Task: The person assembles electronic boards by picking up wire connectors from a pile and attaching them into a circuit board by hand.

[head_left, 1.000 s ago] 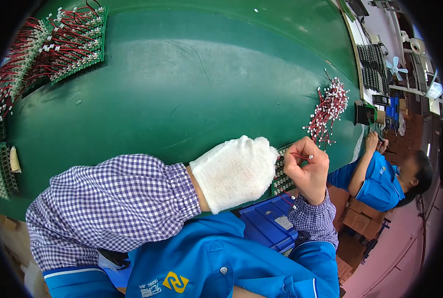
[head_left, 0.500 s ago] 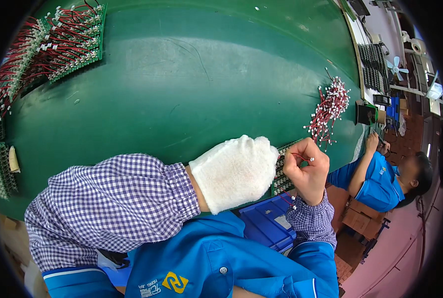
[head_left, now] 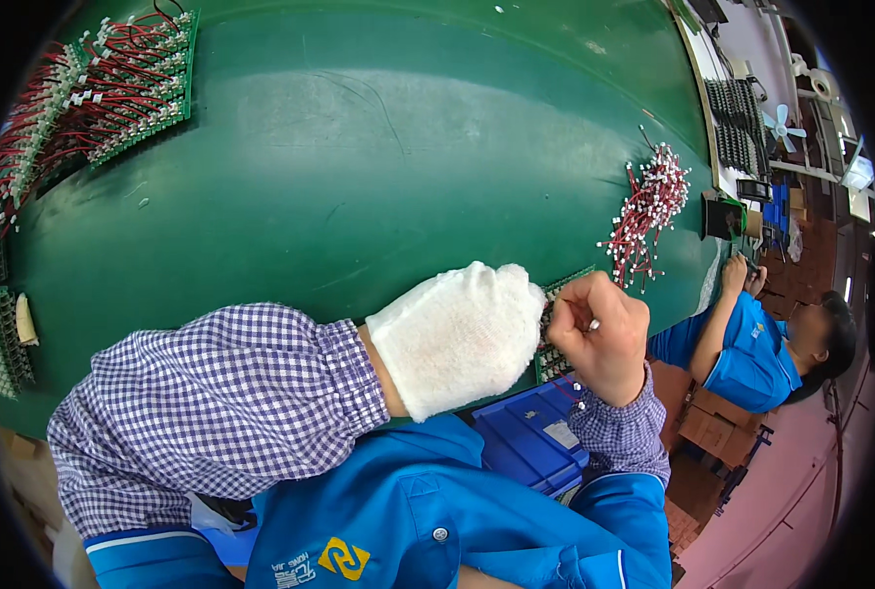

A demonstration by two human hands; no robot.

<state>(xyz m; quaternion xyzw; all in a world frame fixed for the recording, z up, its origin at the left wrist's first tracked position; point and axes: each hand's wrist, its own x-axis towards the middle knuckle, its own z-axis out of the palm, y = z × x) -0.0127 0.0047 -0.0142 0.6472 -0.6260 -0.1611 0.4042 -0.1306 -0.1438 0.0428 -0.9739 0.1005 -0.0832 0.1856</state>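
My left hand [head_left: 457, 339], in a white glove, is closed with its fingers curled at the left side of a green circuit board panel [head_left: 553, 365]. Most of that panel is hidden under both hands. Bare and pinched, my right hand [head_left: 604, 334] is over the panel's right part, close beside the gloved fingers. A small white connector end [head_left: 594, 325] of a thin wire lead pokes out of its grip; the rest of the lead is hidden. Another connector end [head_left: 580, 403] hangs by a red wire at the panel's near edge.
A pile of red wire leads [head_left: 648, 211] lies beyond my right hand. Wired circuit boards [head_left: 143, 88] stand at the far left, with more boards [head_left: 0, 344] nearer. A blue bin [head_left: 530, 442] is below the green table's [head_left: 290, 196] edge. A co-worker [head_left: 751, 344] sits at right.
My right hand has shifted slightly left toward the gloved fingers and curled further. The red wire that showed across its fingers is now hidden, leaving only the white end visible.
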